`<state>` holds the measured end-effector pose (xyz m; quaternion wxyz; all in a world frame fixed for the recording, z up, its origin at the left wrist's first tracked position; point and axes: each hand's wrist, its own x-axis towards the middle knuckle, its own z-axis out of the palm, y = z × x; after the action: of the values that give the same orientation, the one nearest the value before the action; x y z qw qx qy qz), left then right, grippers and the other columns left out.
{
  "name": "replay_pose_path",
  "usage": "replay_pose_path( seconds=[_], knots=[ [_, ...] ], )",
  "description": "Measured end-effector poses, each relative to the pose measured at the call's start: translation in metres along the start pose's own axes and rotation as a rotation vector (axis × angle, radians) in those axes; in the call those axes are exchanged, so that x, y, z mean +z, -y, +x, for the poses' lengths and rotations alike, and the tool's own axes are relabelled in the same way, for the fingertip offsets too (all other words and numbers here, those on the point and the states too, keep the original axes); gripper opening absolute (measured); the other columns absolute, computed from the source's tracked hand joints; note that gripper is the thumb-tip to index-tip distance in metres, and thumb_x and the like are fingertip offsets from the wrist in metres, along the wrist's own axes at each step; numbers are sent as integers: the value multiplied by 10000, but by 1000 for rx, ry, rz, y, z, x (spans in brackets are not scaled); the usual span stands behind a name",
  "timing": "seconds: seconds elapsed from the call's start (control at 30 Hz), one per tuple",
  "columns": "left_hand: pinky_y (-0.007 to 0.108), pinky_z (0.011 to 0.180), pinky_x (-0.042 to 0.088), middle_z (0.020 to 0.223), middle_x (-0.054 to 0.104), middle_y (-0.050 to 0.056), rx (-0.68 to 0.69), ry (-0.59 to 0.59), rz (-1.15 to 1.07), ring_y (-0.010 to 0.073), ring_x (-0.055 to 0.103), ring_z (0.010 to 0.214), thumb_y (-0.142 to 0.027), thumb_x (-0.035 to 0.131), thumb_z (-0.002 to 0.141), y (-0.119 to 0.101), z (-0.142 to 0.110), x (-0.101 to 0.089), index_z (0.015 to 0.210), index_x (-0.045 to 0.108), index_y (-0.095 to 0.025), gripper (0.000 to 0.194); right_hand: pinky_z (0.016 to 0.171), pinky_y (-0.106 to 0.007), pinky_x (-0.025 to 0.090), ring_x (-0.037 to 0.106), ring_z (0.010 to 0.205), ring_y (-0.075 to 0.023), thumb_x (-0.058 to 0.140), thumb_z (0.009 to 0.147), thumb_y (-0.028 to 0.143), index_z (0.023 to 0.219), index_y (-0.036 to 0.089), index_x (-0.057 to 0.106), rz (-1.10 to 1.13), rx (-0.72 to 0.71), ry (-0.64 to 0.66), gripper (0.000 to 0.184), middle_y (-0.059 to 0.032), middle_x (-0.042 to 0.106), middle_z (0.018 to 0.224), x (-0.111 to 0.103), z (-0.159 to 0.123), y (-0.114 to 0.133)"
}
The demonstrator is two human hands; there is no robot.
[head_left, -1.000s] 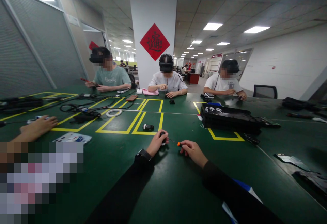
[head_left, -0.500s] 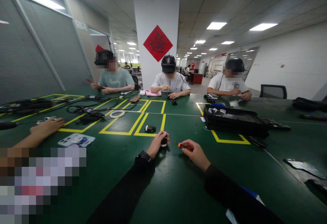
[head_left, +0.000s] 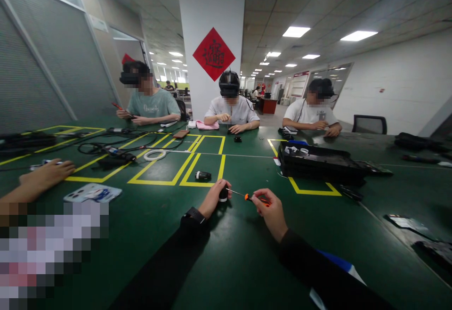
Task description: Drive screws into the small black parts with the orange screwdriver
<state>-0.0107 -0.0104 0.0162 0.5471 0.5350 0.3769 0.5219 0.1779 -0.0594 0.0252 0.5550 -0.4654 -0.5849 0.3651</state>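
Note:
My left hand point(head_left: 213, 199) is closed around a small black cylindrical part with a white band point(head_left: 223, 195), just above the green table or resting on it; I cannot tell which. In my right hand point(head_left: 271, 210) is a screwdriver point(head_left: 248, 197) with an orange and black handle, gripped between thumb and fingers. Its thin shaft points left, and the tip reaches the black part at my left fingertips. Whether the tip sits in a screw is too small to see. A similar black cylinder with a white end point(head_left: 203, 175) lies on the table beyond my left hand.
A black open case point(head_left: 321, 164) stands to the right. A phone point(head_left: 92, 193), a coiled white cable point(head_left: 154, 155) and black cables point(head_left: 116, 158) lie left. Another person's hand point(head_left: 47, 176) rests at the far left. Several people sit opposite. Yellow tape point(head_left: 151, 183) marks the green tabletop.
The view has shifted slightly, so most things appear a little further left. My hands keep hold of the black part and the screwdriver; the screwdriver's handle has turned somewhat in my right fingers.

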Motion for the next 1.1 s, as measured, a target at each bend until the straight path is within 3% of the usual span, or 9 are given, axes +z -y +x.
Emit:
replay_pose_path(
  seconds=[0.1, 0.2, 0.3, 0.4, 0.47, 0.57, 0.77, 0.93, 1.1],
  knots=[
    [239, 593, 423, 676, 560, 24, -13, 17, 23, 124, 554, 591, -526, 414, 754, 3, 0, 0, 793, 540, -157, 392, 644, -269, 460, 559, 738, -150, 629, 674, 330, 861, 179, 543, 95, -57, -116, 256, -57, 592, 879, 2, -4, 3],
    [235, 563, 418, 653, 556, 20, -19, 42, 49, 115, 535, 551, -526, 411, 756, 5, 0, 0, 791, 537, -149, 398, 784, -315, 437, 545, 891, -178, 662, 642, 280, 787, 179, 544, 247, -60, -137, 212, -60, 585, 932, 6, -7, 2],
    [226, 533, 409, 636, 557, 19, -17, 97, 64, 106, 519, 518, -512, 395, 770, 5, -1, 1, 793, 533, -145, 393, 716, -286, 448, 551, 831, -159, 674, 625, 272, 714, 171, 545, 388, 17, -74, 186, -59, 564, 967, 10, -9, -1],
    [226, 535, 412, 636, 562, 24, -12, 134, 54, 105, 520, 515, -502, 399, 770, 4, -3, 2, 788, 533, -140, 386, 547, -245, 428, 517, 621, -109, 539, 739, 388, 821, 168, 570, 447, 116, 12, 238, -45, 557, 802, 14, -11, -1],
    [227, 531, 415, 628, 560, 24, -32, 123, 29, 105, 519, 509, -505, 410, 762, 3, -4, 4, 787, 536, -140, 386, 463, -217, 381, 452, 511, -86, 441, 792, 432, 890, 165, 563, 402, 105, 38, 310, -6, 503, 640, 15, -13, 2],
    [230, 528, 428, 630, 555, 21, -63, 75, -62, 105, 523, 523, -503, 420, 752, 5, -2, 10, 786, 532, -141, 380, 419, -197, 334, 388, 441, -69, 447, 797, 407, 884, 173, 534, 242, 9, 45, 264, 35, 440, 551, 13, -18, 8],
    [217, 514, 431, 637, 548, 7, 26, 31, -155, 97, 526, 536, -460, 411, 754, 8, 11, 24, 738, 526, -149, 333, 525, -221, 391, 473, 544, -97, 509, 764, 280, 792, 195, 485, 34, -186, -6, 93, 20, 496, 652, 11, -22, 15],
    [216, 504, 419, 630, 549, 14, 8, 49, -195, 94, 521, 520, -446, 416, 755, 6, 15, 19, 738, 525, -140, 326, 708, -281, 415, 505, 757, -151, 545, 715, 211, 734, 194, 558, -94, -332, 10, 29, -25, 517, 802, 9, -20, 17],
    [226, 547, 429, 682, 561, 29, -5, 139, -230, 105, 539, 572, -429, 430, 773, 5, 5, 8, 783, 530, -135, 311, 707, -281, 418, 519, 758, -152, 547, 740, 256, 750, 197, 591, -114, -307, 78, 75, -27, 537, 797, 8, -21, 20]
  ],
)
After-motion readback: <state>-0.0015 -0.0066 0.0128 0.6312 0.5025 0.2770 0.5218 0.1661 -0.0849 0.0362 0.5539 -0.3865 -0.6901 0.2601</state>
